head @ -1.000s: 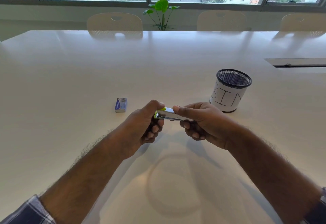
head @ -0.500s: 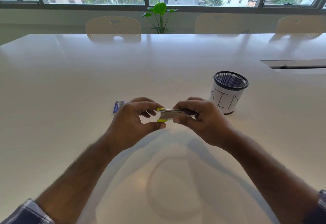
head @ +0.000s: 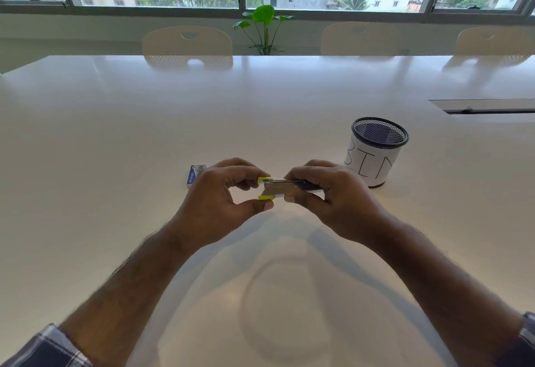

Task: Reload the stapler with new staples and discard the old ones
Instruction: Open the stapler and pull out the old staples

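Note:
A small metal stapler (head: 279, 188) with yellow-green tips is held above the white table (head: 144, 135) between both hands. My right hand (head: 333, 193) grips its right half, fingers wrapped over the body. My left hand (head: 220, 196) pinches the left end, thumb below and forefinger above the two yellow tips, which stand slightly apart. A small blue staple box (head: 194, 175) lies on the table just behind my left hand, partly hidden by it. A black mesh cup (head: 376, 152) wrapped in white paper marked BIN stands to the right, behind my right hand.
A cable slot (head: 486, 106) is cut into the table at the far right. Pale chairs (head: 187, 44) line the far edge, with a green plant (head: 265, 28) between them below the windows.
The stapler was turned so its yellow tips now face left and show a small gap. My left hand shifted from a fist around the end to a thumb-and-forefinger pinch. Both hands rose slightly.

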Demonstrator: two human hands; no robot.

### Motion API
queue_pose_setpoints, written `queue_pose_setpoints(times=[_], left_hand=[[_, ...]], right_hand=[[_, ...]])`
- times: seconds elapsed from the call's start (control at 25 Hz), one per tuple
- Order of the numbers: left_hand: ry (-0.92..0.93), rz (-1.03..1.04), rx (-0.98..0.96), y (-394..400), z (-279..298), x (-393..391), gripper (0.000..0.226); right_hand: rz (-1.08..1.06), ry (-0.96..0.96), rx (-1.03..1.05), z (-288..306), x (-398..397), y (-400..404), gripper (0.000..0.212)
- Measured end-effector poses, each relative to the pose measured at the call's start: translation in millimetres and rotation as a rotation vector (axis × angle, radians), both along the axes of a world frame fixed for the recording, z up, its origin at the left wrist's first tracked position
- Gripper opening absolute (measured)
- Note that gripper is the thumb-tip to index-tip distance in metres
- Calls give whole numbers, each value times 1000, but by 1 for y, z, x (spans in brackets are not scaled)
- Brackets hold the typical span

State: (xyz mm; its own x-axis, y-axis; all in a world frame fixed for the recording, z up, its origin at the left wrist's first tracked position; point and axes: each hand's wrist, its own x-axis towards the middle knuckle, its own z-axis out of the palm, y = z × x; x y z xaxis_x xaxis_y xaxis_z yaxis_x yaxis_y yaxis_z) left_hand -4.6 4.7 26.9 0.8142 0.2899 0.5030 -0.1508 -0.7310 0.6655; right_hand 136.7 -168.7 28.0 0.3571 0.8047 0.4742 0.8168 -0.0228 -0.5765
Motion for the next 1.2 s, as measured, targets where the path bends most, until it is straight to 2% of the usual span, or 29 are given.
queue_pose_setpoints(times=[0.16,0.28,0.44,0.56,0.64,0.72,0.96,1.12,1.2], left_hand=[[1,8,16,0,2,-2,34],[15,-15,-60,-2,2,-2,32],[112,10,-372,-8,5,-3,31],[147,39,-646,-7,6,-1,32],[181,20,-853,-7,7,-1,27],[245,-10,-973,-8,7,-1,24],[239,-29,-993,-12,6,0,23],[175,-73,-1153,-31,3,5,52],[138,-23,-1191,-40,-3,9,56]], right_hand=[[-1,-36,-9,-1,-2,0,15],[-14,-5,7,-3,0,0,18],[11,372,1,-7,1,2,17],[81,496,52,-8,-3,4,17],[101,478,96,-7,-5,3,22],[88,464,98,-6,-5,2,22],[57,455,65,-5,-5,2,19],[4,504,109,-6,-7,6,13],[9,496,81,-8,-14,8,12]])
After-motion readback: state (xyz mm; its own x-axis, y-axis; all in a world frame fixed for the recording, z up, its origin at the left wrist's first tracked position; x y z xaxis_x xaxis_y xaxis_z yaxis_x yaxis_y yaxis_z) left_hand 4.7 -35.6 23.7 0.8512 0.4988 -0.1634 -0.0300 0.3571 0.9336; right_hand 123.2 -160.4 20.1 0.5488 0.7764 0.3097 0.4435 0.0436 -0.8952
